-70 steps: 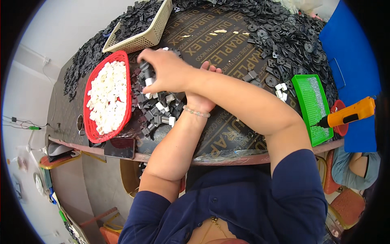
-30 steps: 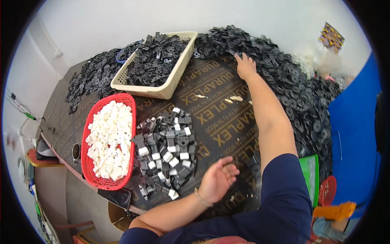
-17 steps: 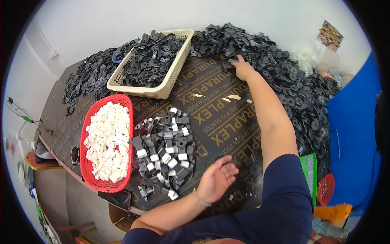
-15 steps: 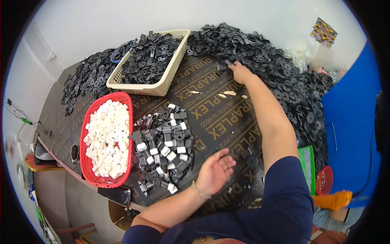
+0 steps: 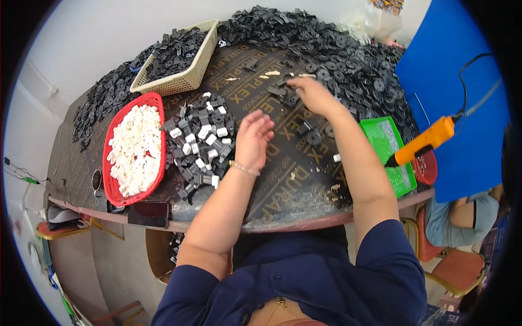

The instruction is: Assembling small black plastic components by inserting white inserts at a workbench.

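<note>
Reaching with the right hand (image 5: 314, 96), fingers partly spread and bent over loose black pieces (image 5: 278, 91) at mid-table, short of the dark heap (image 5: 348, 60) behind; too hidden under the fingertips to make out any pinch, so possibly only touching. Holding the left hand (image 5: 255, 140) half-curled, with nothing visible in it, just beside the pile of black-and-white pieces (image 5: 204, 141).

Could lose pieces by raking loosely over several at once: likely to slide, flip or scatter on the smooth-looking tabletop (image 5: 283, 179). Could also pull in the thin pale scraps (image 5: 270, 74) close to the fingers.

Worth minding the right forearm (image 5: 356, 152) too, stretched past a lone white piece (image 5: 336, 157) and near the green tray (image 5: 403, 182): easy to brush against with an outward swing, at the risk of jolting the small metal bits (image 5: 387, 133) in it or bumping the orange power driver (image 5: 421, 145) above. On the left, apt to spread the pile with a careless turn, mixing black-and-white pieces with loose black ones.
</note>
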`<state>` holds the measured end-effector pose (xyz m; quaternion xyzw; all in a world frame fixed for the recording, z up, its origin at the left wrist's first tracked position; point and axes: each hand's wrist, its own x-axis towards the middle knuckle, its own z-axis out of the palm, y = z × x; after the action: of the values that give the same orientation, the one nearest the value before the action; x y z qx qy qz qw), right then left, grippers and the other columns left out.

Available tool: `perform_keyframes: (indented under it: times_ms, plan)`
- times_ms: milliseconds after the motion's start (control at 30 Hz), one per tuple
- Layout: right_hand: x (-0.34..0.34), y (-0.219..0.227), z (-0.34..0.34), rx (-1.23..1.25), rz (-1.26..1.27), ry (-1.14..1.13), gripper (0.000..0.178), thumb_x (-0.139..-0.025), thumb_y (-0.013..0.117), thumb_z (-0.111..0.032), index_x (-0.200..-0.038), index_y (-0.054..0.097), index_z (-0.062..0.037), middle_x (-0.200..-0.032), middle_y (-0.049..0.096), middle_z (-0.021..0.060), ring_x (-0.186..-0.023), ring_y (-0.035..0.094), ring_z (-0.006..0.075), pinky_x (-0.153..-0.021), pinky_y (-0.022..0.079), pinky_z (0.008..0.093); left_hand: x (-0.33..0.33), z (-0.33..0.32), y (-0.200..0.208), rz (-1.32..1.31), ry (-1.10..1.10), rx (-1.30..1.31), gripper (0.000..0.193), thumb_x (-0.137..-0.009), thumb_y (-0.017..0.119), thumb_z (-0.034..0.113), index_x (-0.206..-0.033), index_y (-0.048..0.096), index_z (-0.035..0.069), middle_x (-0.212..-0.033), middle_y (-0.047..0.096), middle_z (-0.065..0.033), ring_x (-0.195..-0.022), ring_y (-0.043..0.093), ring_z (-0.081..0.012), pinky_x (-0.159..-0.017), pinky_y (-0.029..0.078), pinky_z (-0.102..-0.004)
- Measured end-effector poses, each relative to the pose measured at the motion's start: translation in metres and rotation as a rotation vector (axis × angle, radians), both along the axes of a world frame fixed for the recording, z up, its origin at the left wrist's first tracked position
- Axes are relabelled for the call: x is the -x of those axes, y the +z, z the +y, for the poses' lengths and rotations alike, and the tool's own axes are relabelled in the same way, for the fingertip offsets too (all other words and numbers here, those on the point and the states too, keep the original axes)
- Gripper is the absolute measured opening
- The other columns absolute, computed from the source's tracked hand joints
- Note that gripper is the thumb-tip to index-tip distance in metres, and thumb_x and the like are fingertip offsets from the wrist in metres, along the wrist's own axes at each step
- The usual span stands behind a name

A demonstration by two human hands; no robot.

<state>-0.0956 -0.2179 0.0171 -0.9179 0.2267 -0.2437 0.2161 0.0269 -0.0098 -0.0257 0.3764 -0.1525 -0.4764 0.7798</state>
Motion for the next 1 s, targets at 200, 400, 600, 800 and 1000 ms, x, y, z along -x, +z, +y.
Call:
perform_keyframes:
  times_ms: [200, 400, 600, 800, 1000]
  plan:
    - [0.016, -0.008, 0.026, 0.061, 0.121, -0.142, 0.032, -0.094, 0.058, -0.015, -0.126, 0.064, -0.0089, -0.12, 0.061, 0.0176, -0.111, 0.06, 0.0361, -0.096, 0.049, 0.042, 0.009, -0.006, -0.001, -0.445, 0.062, -0.074, 0.026, -0.095, 0.059, 0.009, -0.121, 0.058, 0.006, -0.115, 0.061, -0.0032, -0.104, 0.059, -0.0134, -0.083, 0.048, -0.0271]
    - [-0.03, -0.042, 0.016, 0.255, 0.21, -0.178, 0.041, -0.088, 0.068, -0.03, -0.124, 0.061, -0.0105, -0.121, 0.063, 0.017, -0.109, 0.063, 0.036, -0.092, 0.052, 0.045, 0.014, -0.001, 0.004, -0.602, 0.031, -0.07, 0.029, -0.095, 0.06, 0.007, -0.124, 0.057, 0.002, -0.119, 0.059, -0.0045, -0.109, 0.056, -0.0138, -0.09, 0.047, -0.0275]
    - [-0.01, 0.008, 0.03, 0.06, 0.358, 0.065, 0.047, -0.08, 0.07, -0.027, -0.123, 0.065, -0.0087, -0.105, 0.071, 0.0148, -0.101, 0.067, 0.0345, -0.087, 0.054, 0.0442, 0.016, 0.002, 0.015, -1.385, 0.328, -0.101, 0.044, -0.089, 0.064, 0.001, -0.132, 0.054, 0.003, -0.134, 0.054, -0.0147, -0.124, 0.053, -0.0229, -0.096, 0.048, -0.0318]
    - [0.075, 0.036, 0.075, -0.337, 0.029, 0.184, 0.048, -0.076, 0.069, -0.022, -0.12, 0.065, -0.0051, -0.116, 0.067, 0.0118, -0.106, 0.064, 0.0242, -0.088, 0.051, 0.0383, 0.024, 0.012, 0.025, -1.032, -0.299, -0.266, 0.053, -0.098, 0.058, 0.013, -0.147, 0.04, 0.004, -0.107, 0.071, -0.0125, -0.094, 0.069, -0.0208, -0.086, 0.052, -0.0288]
    - [0.106, 0.017, 0.082, -0.685, -0.202, 0.21, 0.043, -0.088, 0.052, -0.013, -0.13, 0.059, -0.0051, -0.126, 0.055, 0.0097, -0.12, 0.05, 0.0205, -0.101, 0.039, 0.0315, 0.039, 0.014, 0.029, -0.03, -0.569, -0.044, 0.052, -0.101, 0.052, 0.018, -0.148, 0.031, 0.012, -0.114, 0.067, -0.0164, -0.101, 0.068, -0.026, -0.087, 0.053, -0.035]
